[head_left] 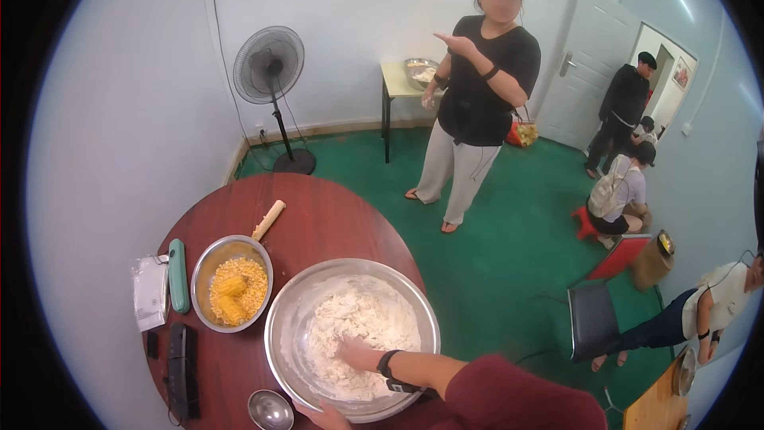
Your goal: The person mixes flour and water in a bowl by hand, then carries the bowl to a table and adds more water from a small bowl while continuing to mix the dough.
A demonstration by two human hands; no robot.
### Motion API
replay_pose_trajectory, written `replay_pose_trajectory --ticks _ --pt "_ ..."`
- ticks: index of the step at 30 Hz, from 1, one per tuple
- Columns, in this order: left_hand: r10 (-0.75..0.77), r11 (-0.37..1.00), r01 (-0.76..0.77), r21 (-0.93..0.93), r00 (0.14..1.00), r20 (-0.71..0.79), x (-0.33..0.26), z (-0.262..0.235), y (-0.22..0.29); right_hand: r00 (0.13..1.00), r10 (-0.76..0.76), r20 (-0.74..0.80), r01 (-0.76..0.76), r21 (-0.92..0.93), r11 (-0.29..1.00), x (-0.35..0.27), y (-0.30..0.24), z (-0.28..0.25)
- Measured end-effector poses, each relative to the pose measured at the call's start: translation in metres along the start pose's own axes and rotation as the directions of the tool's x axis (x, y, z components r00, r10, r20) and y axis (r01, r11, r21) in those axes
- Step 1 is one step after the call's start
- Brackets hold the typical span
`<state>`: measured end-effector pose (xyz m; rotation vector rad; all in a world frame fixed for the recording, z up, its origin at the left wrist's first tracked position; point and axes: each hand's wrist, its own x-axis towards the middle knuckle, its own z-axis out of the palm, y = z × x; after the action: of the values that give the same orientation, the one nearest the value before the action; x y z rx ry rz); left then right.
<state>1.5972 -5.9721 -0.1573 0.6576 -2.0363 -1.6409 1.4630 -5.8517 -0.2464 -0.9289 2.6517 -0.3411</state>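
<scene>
A large metal mixing bowl (430, 314) stands at the table's near edge, its inner wall dusted with flour. Inside is a rough, shaggy dough (350, 314) with loose flour about it. My right hand (360, 354) reaches into the bowl, fingers pressed into the dough and partly hidden by it; a dark band is on that wrist. At the bowl's near left rim, my left hand (325, 416) holds the outside, only partly in view. Beside it sits a small metal bowl (270, 411). Left of the dough, a second metal bowl (200, 291) holds corn kernels and corn cobs (230, 299).
The round red-brown table (318, 215) also carries a bare corn cob (269, 220), a green case (177, 277), a plastic packet (150, 293) and a black case (182, 370). Beyond are a standing fan (270, 65), a person (485, 87) and a chair (593, 322); several people are farther right.
</scene>
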Motion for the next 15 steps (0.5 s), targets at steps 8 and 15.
replay_pose_trajectory --ticks 8,15 --pt "-0.058 0.998 0.059 -0.022 0.996 0.072 -0.002 -0.011 -0.011 0.944 0.177 -0.277 -0.072 0.351 0.934 0.04 0.032 0.003" --pt "-0.422 0.798 0.46 -0.389 0.888 0.186 -0.032 -0.081 -0.034 0.975 -0.22 0.036 0.216 0.095 0.972 -0.005 0.016 0.004"
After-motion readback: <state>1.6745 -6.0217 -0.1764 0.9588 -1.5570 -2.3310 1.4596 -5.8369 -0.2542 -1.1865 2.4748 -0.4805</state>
